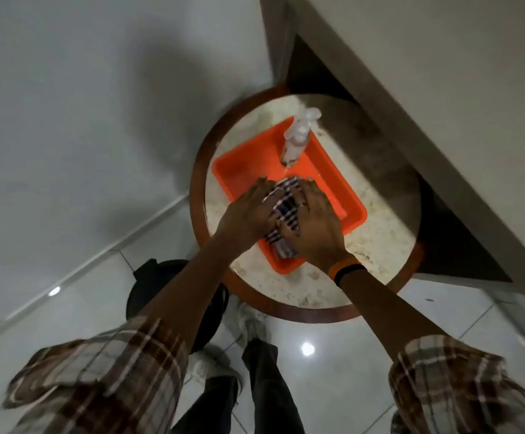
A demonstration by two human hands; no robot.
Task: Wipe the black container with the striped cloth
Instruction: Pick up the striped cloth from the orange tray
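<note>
My left hand lies flat, fingers spread, pressing the striped cloth at the near end of the orange tray. My right hand is cupped over it too. The black container must be beneath; I can't see it. Pushing far could topple the spray bottle.

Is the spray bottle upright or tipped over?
Upright: the spray bottle stands on its base in the orange tray's far corner, nozzle on top.

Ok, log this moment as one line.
both hands on striped cloth | left hand | right hand | inside orange tray | black container hidden
</note>
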